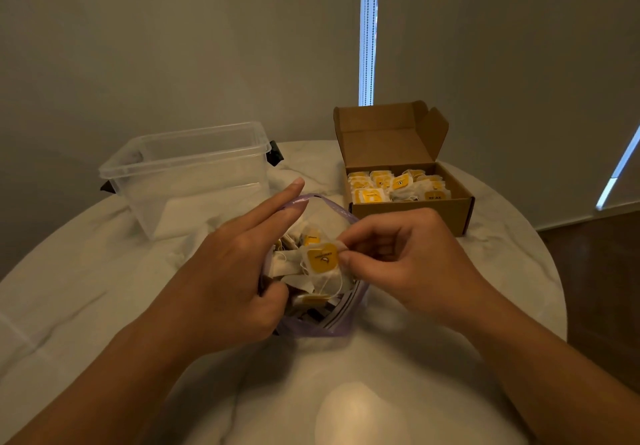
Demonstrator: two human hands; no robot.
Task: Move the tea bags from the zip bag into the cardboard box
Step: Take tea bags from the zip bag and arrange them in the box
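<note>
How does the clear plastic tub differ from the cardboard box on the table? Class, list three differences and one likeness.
The tub is see-through; the box is brown and opaque. The box holds rows of tea bags; none show in the tub. The box has a flap lid standing open; the tub has no lid on, only black clips. Both stand open-topped on the table.

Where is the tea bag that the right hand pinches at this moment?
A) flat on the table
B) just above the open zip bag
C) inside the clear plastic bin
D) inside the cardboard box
B: the right hand pinches the tea bag over the open mouth of the zip bag, and it has not yet reached the box.
</note>
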